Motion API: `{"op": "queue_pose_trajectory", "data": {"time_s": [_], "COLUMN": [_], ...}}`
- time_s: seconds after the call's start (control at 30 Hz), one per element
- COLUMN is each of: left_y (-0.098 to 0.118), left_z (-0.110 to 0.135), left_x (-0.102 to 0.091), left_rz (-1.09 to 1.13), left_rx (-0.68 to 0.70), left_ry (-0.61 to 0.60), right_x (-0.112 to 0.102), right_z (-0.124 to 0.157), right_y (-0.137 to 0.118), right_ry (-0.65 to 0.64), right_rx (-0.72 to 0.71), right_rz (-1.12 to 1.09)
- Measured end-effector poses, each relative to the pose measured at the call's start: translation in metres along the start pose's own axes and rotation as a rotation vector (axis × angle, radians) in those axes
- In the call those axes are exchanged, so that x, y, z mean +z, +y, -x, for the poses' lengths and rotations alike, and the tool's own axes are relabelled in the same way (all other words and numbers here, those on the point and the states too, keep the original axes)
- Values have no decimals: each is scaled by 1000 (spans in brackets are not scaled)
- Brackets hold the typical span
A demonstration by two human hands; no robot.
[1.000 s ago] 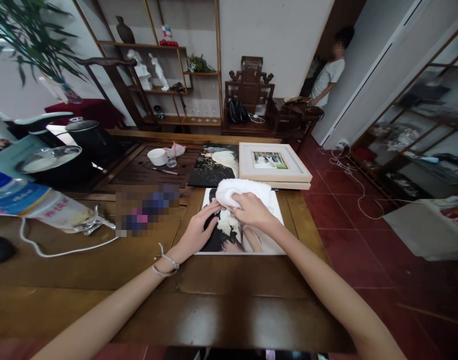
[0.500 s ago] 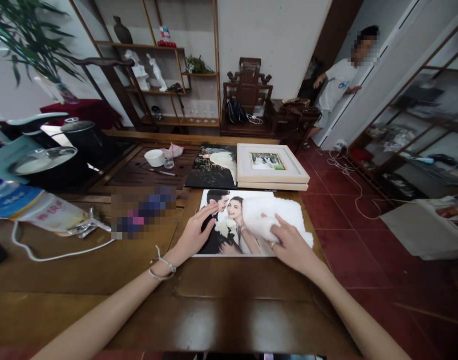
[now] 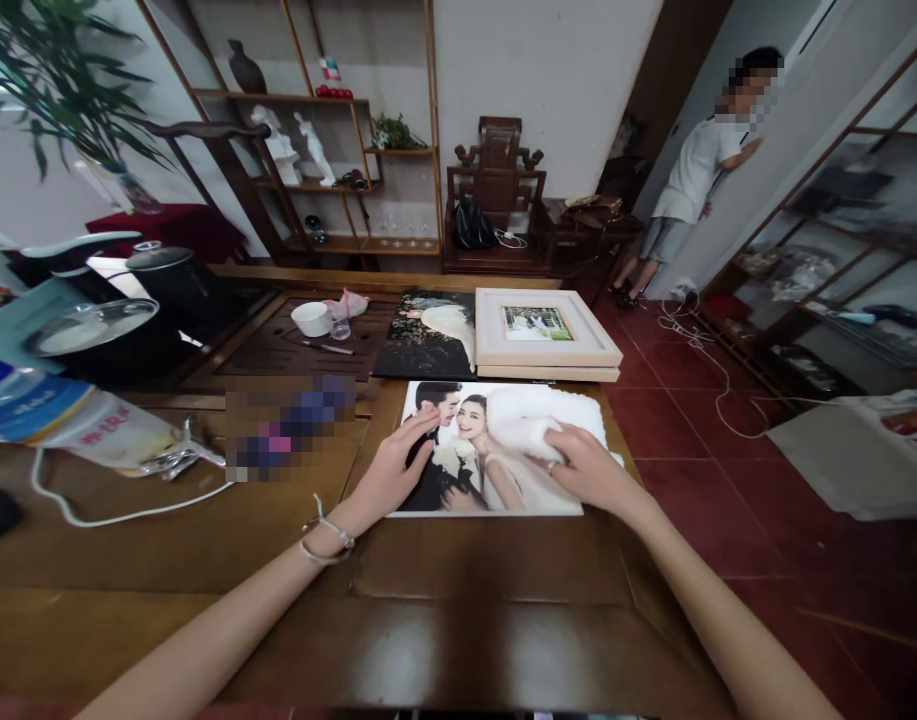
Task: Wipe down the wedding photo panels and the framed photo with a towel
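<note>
My right hand (image 3: 589, 468) has room toward me over the tabletop (image 3: 495, 560) — but stacked frames (image 3: 546, 352) block it ahead and my left hand (image 3: 395, 468) bars the left.

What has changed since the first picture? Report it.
The right hand has moved the white cloth rightward across the photo print, uncovering the two faces. The person in the white shirt at the back has moved right. Unchanged: the right hand's hold on the cloth, the left hand on the print's left side, the framed picture beyond.
</note>
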State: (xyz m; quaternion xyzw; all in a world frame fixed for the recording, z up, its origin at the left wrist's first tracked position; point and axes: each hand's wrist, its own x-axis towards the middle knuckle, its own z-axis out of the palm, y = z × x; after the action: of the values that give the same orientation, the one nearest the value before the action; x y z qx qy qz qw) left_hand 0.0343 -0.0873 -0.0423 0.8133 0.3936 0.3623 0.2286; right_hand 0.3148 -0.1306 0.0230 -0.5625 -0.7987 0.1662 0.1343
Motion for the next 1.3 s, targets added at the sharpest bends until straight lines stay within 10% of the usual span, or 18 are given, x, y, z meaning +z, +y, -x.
{"op": "queue_pose_trajectory", "data": {"time_s": [0.27, 0.73, 1.13, 1.3], "left_y": [1, 5, -1, 0], "left_z": [0, -2, -2, -1], "left_x": [1, 1, 1, 2], "left_rz": [9, 20, -5, 11], "left_rx": [-4, -23, 35, 22], "left_ry": [12, 23, 5, 23], "right_x": [9, 31, 17, 23], "right_z": [-23, 64, -21, -12], "right_y": [25, -19, 21, 12], "right_ry": [128, 44, 106, 145], "right_rx": [-27, -316, -111, -177], "right_rz": [17, 39, 96, 80]}}
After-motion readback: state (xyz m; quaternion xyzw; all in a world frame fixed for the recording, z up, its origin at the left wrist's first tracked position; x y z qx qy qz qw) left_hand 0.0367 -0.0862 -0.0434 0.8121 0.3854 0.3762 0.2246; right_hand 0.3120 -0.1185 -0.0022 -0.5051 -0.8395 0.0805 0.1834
